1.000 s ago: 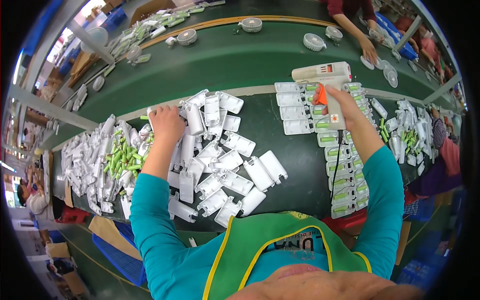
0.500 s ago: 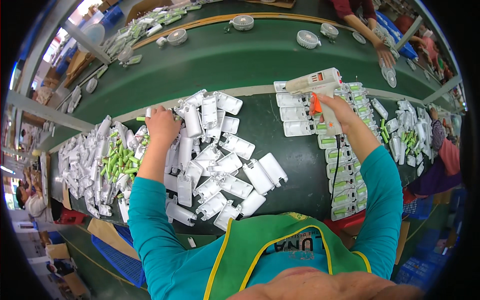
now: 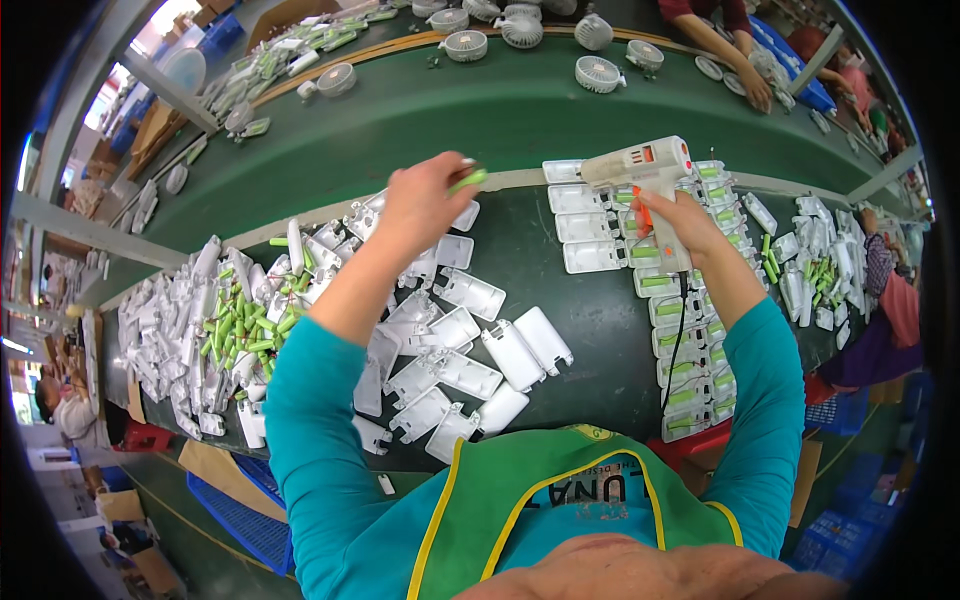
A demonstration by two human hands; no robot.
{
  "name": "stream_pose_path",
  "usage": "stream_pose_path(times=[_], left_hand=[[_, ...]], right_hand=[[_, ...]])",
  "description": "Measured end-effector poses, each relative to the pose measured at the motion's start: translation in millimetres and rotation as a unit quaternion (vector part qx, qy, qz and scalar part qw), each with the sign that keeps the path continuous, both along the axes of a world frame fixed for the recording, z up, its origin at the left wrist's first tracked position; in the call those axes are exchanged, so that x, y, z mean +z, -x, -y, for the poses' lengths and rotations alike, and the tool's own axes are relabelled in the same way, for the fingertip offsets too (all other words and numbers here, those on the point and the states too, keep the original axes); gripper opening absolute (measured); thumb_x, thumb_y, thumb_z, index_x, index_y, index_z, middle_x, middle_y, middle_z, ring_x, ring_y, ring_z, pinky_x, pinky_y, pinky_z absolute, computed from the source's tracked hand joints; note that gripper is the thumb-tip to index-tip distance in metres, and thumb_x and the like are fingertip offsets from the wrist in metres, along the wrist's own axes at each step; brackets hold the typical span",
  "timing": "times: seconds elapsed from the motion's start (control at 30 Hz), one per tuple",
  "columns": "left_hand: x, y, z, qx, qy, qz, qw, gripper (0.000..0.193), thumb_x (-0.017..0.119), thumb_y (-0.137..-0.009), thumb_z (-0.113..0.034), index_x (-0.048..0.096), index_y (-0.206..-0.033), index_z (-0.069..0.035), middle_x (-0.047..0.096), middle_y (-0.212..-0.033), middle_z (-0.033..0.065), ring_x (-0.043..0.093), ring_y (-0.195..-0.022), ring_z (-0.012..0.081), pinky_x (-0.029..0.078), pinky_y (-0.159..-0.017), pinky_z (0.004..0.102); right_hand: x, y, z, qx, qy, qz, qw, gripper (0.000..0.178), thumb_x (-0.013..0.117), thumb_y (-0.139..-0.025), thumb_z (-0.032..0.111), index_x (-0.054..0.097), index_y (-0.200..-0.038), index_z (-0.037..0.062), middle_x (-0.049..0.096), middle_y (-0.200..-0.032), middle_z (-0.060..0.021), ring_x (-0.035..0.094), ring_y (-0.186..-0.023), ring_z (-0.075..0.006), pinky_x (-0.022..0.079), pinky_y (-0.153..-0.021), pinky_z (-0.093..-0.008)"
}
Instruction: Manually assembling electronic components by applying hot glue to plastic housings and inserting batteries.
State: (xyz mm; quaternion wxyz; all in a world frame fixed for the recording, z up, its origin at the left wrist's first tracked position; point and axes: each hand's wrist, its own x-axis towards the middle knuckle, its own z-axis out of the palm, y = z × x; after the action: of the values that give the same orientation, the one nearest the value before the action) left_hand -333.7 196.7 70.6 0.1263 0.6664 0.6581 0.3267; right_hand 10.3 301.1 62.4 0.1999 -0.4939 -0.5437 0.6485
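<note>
The left hand (image 3: 422,203) is up near 12 o'clock, its grip pinching a small green battery (image 3: 468,182). At 2 o'clock, the right hand (image 3: 676,222) has its grip wrapped around a white glue gun (image 3: 636,163). On the table (image 3: 600,315), loose green batteries (image 3: 240,322) lie at 9 o'clock, white plastic cases (image 3: 468,374) at 6, and battery-filled cases (image 3: 686,397) in rows at 3.
</note>
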Motion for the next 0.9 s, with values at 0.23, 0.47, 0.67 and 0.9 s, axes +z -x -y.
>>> stream_pose_path(times=[0.23,0.47,0.67,0.9], left_hand=[[-62.5,-78.9,-101.1,-0.011,-0.064,-0.095,0.993,0.016,0.070,-0.075,-0.024,0.068,-0.085,-0.012,0.066,-0.092,0.0076,0.061,-0.093,0.0294,0.048,-0.076,0.0446],[-106.1,-103.0,-118.0,-0.029,-0.001,-0.027,0.999,0.017,0.070,-0.078,-0.019,0.067,-0.091,-0.009,0.066,-0.093,0.0098,0.062,-0.091,0.0313,0.048,-0.078,0.0452],[-116.5,-95.1,-108.4,-0.053,-0.055,0.057,0.995,0.017,0.069,-0.079,-0.017,0.064,-0.093,-0.009,0.067,-0.090,0.0095,0.062,-0.088,0.0306,0.048,-0.080,0.0432],[-109.2,-95.2,-108.0,-0.025,0.023,0.075,0.997,0.020,0.073,-0.076,-0.018,0.061,-0.090,-0.009,0.067,-0.090,0.0071,0.061,-0.093,0.0289,0.046,-0.086,0.0413]], right_hand=[[-4.1,-5.9,-3.0,0.023,0.033,-0.053,0.998,0.041,0.056,-0.092,0.040,0.058,-0.111,0.0038,0.067,-0.096,-0.0070,0.065,-0.087,-0.0166,0.049,-0.063,-0.0279],[-6.2,-19.8,0.5,0.023,0.052,-0.068,0.996,0.039,0.055,-0.092,0.041,0.059,-0.109,0.0074,0.067,-0.097,-0.0047,0.065,-0.089,-0.0148,0.047,-0.060,-0.0254],[-4.1,-19.1,16.5,0.017,0.051,-0.068,0.996,0.036,0.053,-0.092,0.035,0.058,-0.111,0.0045,0.067,-0.095,-0.0080,0.065,-0.090,-0.0178,0.048,-0.059,-0.0238],[-4.6,-16.9,22.6,0.006,0.022,-0.076,0.997,0.035,0.056,-0.092,0.034,0.059,-0.111,0.0046,0.067,-0.094,-0.0075,0.065,-0.088,-0.0170,0.047,-0.059,-0.0237]])
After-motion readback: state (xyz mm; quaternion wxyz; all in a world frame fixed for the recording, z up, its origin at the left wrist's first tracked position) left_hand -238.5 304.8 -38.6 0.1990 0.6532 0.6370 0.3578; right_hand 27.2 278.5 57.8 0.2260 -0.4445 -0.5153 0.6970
